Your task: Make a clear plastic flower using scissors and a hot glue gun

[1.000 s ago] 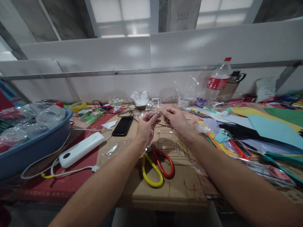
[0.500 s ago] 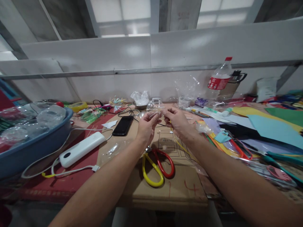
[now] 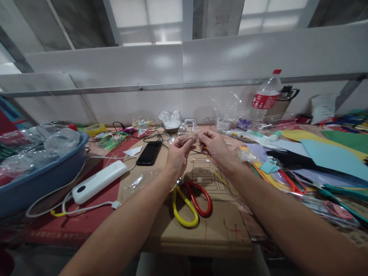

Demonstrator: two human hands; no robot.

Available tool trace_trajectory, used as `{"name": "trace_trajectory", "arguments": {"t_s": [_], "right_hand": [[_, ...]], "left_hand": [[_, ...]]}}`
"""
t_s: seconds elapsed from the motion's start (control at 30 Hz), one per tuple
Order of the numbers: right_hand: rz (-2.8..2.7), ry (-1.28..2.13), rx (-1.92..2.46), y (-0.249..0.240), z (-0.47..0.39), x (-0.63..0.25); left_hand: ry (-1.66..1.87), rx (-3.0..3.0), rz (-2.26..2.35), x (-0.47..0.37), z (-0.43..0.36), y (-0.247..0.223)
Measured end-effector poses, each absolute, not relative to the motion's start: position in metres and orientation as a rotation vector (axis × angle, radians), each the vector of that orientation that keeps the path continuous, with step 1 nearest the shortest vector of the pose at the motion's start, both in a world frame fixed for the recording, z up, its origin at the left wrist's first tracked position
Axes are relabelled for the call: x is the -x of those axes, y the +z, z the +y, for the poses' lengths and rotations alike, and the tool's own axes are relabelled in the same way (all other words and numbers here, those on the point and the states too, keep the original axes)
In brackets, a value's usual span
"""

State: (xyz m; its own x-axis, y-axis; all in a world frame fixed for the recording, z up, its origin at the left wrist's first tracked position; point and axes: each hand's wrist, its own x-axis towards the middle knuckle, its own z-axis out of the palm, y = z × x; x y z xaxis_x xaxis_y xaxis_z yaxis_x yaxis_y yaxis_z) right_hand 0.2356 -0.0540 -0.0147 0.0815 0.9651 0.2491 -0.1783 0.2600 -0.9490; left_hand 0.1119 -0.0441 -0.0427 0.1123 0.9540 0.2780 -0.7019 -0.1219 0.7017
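Above the cardboard [image 3: 169, 234], my hands are close together, fingertips nearly meeting. My left hand [image 3: 179, 153] is closed in a pinch on a clear plastic piece [image 3: 186, 129] with a rounded shape. With thumb and fingers pinched at the piece's right edge, my right hand [image 3: 215, 147] grips a thin yellow cord [image 3: 220, 178], which trails down below the palm. The exact spot where cord and plastic meet is too small to make out. Scissors [image 3: 185, 222] with one yellow and one red handle lie below my hands; their blades are mostly hidden by my left wrist.
Left are a blue basin [image 3: 61, 163] of clear plastic pieces, a white power bank [image 3: 99, 182] with cables, and a black phone [image 3: 149, 153]. Coloured sheets [image 3: 330, 153], pliers [image 3: 335, 193] and a red-handled cutter [image 3: 289, 180] crowd the right. A bottle [image 3: 266, 100] stands behind.
Almost nothing differs. Both hands keep their pinch in the same place, with only a very slight shift of the right fingers.
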Motion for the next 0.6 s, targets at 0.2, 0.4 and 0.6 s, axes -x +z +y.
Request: {"name": "trace_trajectory", "arguments": {"t_s": [0.2, 0.4, 0.6], "right_hand": [[-1.120, 1.080, 0.908, -0.0154, -0.0541, -0.2357], [-1.184, 0.977, 0.930, -0.0183, -0.0526, -0.2359], [-1.211, 0.949, 0.954, -0.0193, -0.0515, -0.2371]], "left_hand": [[1.467, -0.829, 0.407, -0.1116, -0.0453, -0.0409], [1.471, -0.845, 0.412, -0.1123, -0.0463, -0.0402], [1.472, -0.872, 0.400, -0.1135, -0.0456, -0.0418]]}}
